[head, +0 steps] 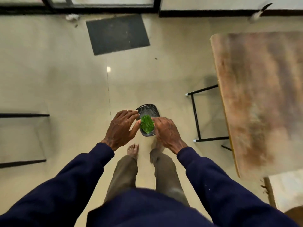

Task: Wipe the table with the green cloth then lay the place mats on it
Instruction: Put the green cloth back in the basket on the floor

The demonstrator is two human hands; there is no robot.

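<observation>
A folded green cloth (pixel 147 124) lies in a small dark grey basket (pixel 149 108) on the floor in front of my bare feet. My right hand (pixel 166 132) reaches down onto the cloth's right side, its fingers curled over the edge. My left hand (pixel 122 127) hovers at the basket's left rim with fingers spread and straight, the thumb tip touching the cloth's left edge. The wooden table (pixel 262 99) stands to my right, its top blurred by motion.
Black metal table legs (pixel 196 117) stand just right of the basket. A dark doormat (pixel 117 33) lies ahead by a black-framed glass door (pixel 101 5). Another black frame (pixel 23 138) is at the left. A white surface (pixel 288 185) sits at the lower right.
</observation>
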